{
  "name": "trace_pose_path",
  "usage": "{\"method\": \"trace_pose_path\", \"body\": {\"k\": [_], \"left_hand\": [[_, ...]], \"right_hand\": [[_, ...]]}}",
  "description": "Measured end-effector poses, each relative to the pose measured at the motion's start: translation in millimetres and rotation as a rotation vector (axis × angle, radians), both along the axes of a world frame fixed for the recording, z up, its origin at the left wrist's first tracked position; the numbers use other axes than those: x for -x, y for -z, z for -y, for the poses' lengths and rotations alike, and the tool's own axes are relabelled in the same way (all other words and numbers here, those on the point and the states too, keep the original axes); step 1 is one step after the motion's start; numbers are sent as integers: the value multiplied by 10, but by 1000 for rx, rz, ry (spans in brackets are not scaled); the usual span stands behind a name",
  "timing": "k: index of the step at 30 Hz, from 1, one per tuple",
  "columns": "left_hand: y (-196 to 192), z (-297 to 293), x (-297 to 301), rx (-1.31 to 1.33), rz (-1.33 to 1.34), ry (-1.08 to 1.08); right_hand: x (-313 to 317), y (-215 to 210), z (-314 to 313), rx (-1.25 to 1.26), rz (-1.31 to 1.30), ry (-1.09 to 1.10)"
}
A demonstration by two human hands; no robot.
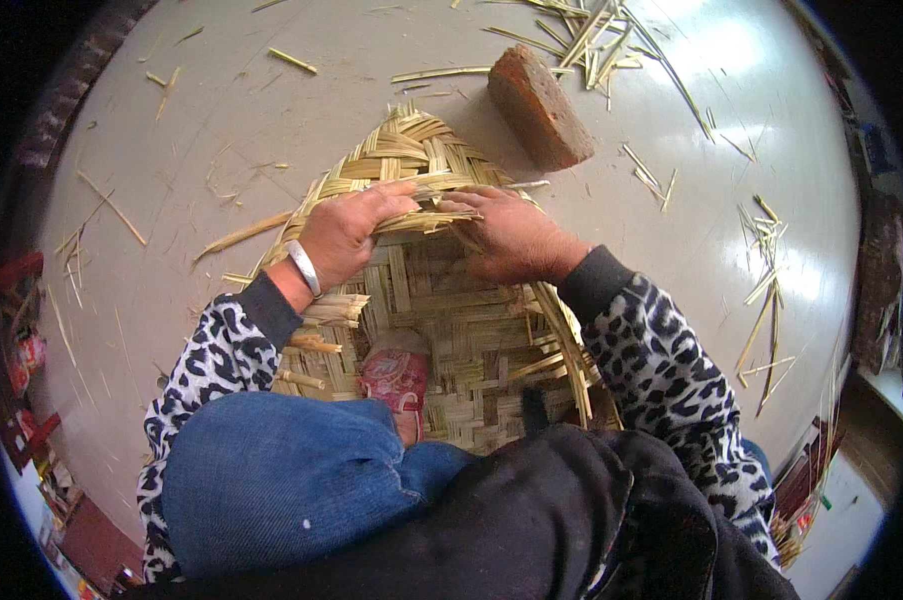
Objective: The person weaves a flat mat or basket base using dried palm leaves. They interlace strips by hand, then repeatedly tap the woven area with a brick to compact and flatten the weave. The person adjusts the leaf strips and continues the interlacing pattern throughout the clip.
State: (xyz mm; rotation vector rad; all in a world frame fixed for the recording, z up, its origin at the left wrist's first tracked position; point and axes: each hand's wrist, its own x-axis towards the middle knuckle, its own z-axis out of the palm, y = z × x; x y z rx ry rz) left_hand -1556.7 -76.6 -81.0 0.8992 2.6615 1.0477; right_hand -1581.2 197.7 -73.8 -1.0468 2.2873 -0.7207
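Observation:
A woven straw basket-like piece [471, 310] lies in front of me, its braided far end [401, 150] rising to a rounded point. My left hand [346, 235], with a silver bangle [303, 267] at the wrist, is closed on flat straw strips [426, 218] at the inner edge of that end. Opposite it, my right hand [516, 235] presses its fingers on the same strips from the right. The hands are a little apart. Loose strip ends [336, 310] stick out along the left side. My right fingertips are partly hidden among the strips.
A reddish brick [539, 108] stands on the grey floor just beyond the weave, to the right. Cut straw [596, 40] is scattered at the far right, with more pieces [766, 290] along the right side. My foot in a red shoe [393, 380] rests on the woven base.

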Motion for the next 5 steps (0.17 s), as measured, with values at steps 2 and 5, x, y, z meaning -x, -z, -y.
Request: {"method": "trace_pose_path", "body": {"k": [2, 5], "left_hand": [[-19, 17, 19, -3, -26, 12], [13, 45, 22, 11, -44, 79]], "right_hand": [[63, -42, -18, -21, 52, -22], [145, -101, -29, -78, 163, -36]]}}
